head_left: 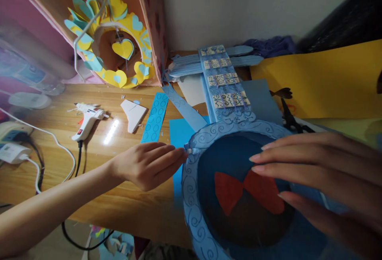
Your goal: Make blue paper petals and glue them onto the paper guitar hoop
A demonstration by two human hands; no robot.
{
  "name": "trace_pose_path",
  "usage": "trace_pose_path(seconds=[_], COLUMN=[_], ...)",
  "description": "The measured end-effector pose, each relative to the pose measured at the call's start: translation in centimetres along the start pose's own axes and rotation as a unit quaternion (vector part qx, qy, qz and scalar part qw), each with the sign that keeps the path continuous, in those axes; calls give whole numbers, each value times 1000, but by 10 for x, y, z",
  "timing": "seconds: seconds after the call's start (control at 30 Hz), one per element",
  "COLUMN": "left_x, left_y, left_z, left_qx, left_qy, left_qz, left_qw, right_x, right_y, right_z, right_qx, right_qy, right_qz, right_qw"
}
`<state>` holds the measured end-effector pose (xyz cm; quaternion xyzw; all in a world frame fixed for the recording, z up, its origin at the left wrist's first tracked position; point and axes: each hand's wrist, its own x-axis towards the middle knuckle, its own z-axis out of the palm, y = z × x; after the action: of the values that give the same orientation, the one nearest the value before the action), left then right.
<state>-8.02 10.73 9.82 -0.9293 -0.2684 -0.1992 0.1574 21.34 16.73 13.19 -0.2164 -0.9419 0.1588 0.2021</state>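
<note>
A blue ring [191, 204] decorated with drawn dark swirls stands at the table's front edge, its centre dark. Within the centre shows a red bow shape [229, 192]. My left hand [152, 165] is closed in a pinch at the ring's upper left edge, where a small pale blue piece [193, 151] shows by the fingertips. On the other side, my right hand [322, 172] spreads its fingers in front of the ring's right part, which it partly hides. Behind the ring lies a light blue strip [223, 79] bearing several patterned white panels.
On the wooden table [101, 200] lie a white glue gun [88, 121], a white card piece [133, 113] and a blue strip with circles [155, 117]. A yellow heart wreath [115, 78] hangs behind. Black scissors [289, 117] lie near yellow paper [322, 81]. Cables run along the left.
</note>
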Motion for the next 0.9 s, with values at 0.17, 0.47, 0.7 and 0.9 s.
trace_pose_path(seconds=[0.17,0.47,0.7,0.9], left_x=[-4,-4,-2,-2], left_y=[0,0,-1,-2], left_z=[1,7,6,7], left_qx=[22,17,4,33], left_qy=[19,38,25,21], left_qz=[6,25,29,45], left_qw=[1000,999,999,998], right_x=[1,2,3,1], right_y=[1,-3,-3,-3], right_z=[1,3,5,4], right_qx=[5,3,-1,-10], right_qy=[-4,17,19,10], right_qz=[0,16,19,25], right_qw=[1000,1000,1000,1000])
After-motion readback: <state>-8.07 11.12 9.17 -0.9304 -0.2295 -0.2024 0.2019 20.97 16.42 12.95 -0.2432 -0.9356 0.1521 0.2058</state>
